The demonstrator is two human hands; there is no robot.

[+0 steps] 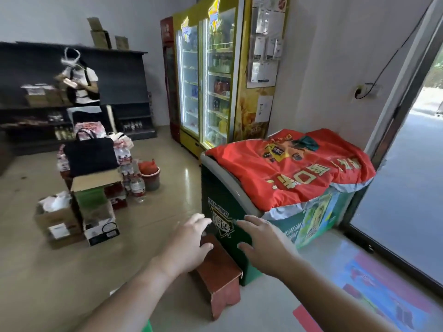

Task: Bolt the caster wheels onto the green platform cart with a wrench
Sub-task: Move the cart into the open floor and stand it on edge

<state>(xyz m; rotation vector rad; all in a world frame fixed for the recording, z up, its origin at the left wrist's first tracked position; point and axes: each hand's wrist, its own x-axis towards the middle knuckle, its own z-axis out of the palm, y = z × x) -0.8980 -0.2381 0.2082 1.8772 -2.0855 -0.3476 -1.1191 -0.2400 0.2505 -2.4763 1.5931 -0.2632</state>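
A shop floor seen from the wearer's head, looking forward and down. Both bare forearms reach out from the near edge toward the middle of the scene, palms down.

The left hand [189,245] has straight, slightly spread fingers with the thumb out to the right, and it holds nothing. It hovers above the far end of a small brown wooden stool [220,271]. The right hand [261,245] is also wide open and empty, fingers fanned, in front of the near face of a green chest freezer [223,200]. Whether either hand touches anything cannot be told.

The stool stands just beside the freezer's near left corner. A red printed cloth [299,168] is draped over the freezer's top.

Beyond the freezer, lit drinks fridges [208,80] stand against the far wall. To the right is a glass door [402,188].

On the left, a black bag [91,156] sits on a stack of goods, with cardboard boxes [57,219] nearer, and water bottles [137,185] and a red bucket [151,176] beside it. At far left, a person [82,85] stands before dark shelving [124,75].

Where the green platform cart, its wheels and the wrench lie cannot be told from this view.
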